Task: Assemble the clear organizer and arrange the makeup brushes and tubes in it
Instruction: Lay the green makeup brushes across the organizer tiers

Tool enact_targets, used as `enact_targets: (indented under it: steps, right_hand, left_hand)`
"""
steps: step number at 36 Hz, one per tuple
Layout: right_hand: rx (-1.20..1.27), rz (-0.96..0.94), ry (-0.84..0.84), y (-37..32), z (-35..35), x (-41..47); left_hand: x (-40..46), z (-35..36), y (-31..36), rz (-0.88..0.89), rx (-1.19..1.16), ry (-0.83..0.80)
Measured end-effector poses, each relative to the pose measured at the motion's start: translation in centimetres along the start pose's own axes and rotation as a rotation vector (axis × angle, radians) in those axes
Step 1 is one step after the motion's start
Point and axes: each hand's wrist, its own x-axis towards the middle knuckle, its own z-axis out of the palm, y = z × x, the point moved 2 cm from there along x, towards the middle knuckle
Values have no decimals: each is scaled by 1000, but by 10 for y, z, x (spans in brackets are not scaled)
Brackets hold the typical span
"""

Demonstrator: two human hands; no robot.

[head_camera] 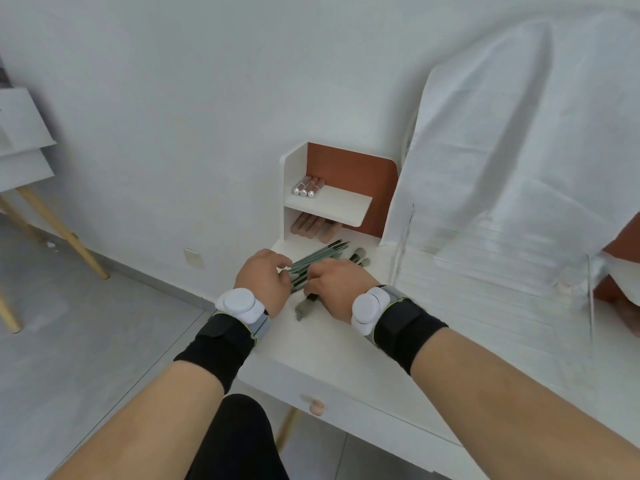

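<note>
green brushes (313,259) between both hands' fingers (282,271)

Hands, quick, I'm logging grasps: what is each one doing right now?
Left hand: fingers curled round the bundle of green makeup brushes.
Right hand: gripping the same bundle from the other side.

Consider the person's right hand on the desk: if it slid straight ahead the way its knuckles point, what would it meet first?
Probably the brush heads lying just beyond the right hand, then the small white shelf unit. Depth is hard to judge from this one view.
</note>
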Motion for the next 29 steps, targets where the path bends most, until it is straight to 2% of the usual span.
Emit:
enact_targets:
  steps: [7, 13, 15, 18, 22, 29]
  right_hand:
    - [94, -44, 212, 3, -4, -4]
    - [146, -47, 458, 4, -38, -27]
    - [112, -39, 517, 9, -51, -40]
    - [68, -13, 504, 16, -72, -64]
    - [9, 60, 471, 31, -91, -97]
    - [24, 216, 510, 67, -98, -154]
  left_hand:
    - [-3, -6, 18, 50, -113, 81]
    - [-11, -12, 36, 16, -428, -2]
    - [-14, -13, 53, -1, -615, -56]
    - [-20, -17, 85, -57, -944, -74]
    - [-21, -20, 120, 4, -1164, -131]
    - [-16, 15, 160, 94, -1080, -227]
